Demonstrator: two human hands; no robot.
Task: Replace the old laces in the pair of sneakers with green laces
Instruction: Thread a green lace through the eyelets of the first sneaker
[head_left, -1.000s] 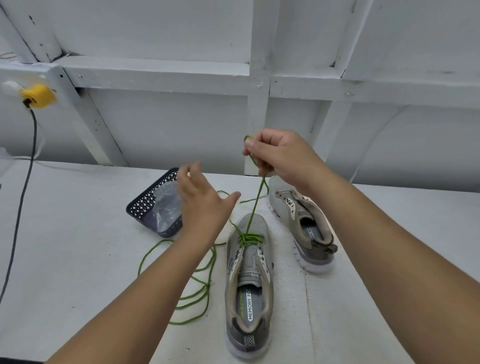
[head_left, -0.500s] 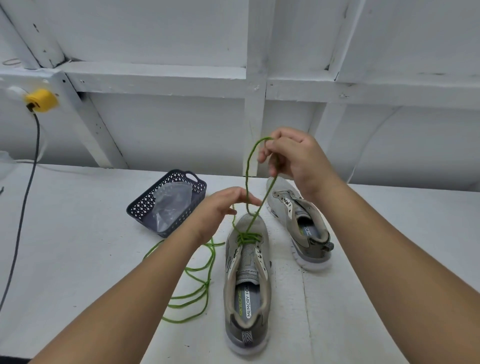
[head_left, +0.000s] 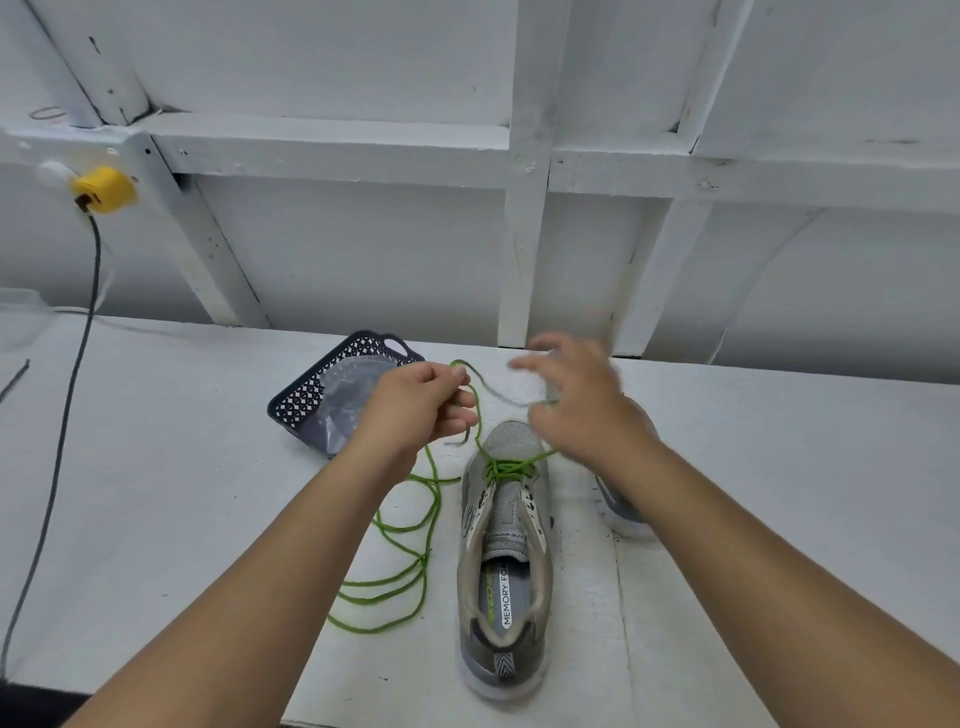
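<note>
A dark perforated plastic basket (head_left: 311, 395) sits tilted toward the back of the white surface (head_left: 182, 467), with a crumpled clear plastic bag (head_left: 353, 395) lying inside it. Just in front of it your left hand (head_left: 415, 410) has its fingers curled round the green lace (head_left: 431, 525), pinching a loop that arcs up and over toward your right hand (head_left: 576, 405). Your right hand is blurred; its fingers look spread and partly bent above the toe of the near sneaker (head_left: 506, 561), and you cannot tell whether they have hold of the lace. The lace is threaded through only the lowest eyelets of that grey sneaker, which stands upright with its toe pointing away from you, the insole reading "MEMORY FOAM". The slack trails off to the left of the shoe in loose coils on the surface. The second sneaker (head_left: 621, 509) lies behind your right wrist, mostly hidden. At the far left a yellow plug (head_left: 104, 189) sits on the white-painted timber wall (head_left: 363, 260), and its dark cable (head_left: 62, 415) hangs down across the surface
</note>
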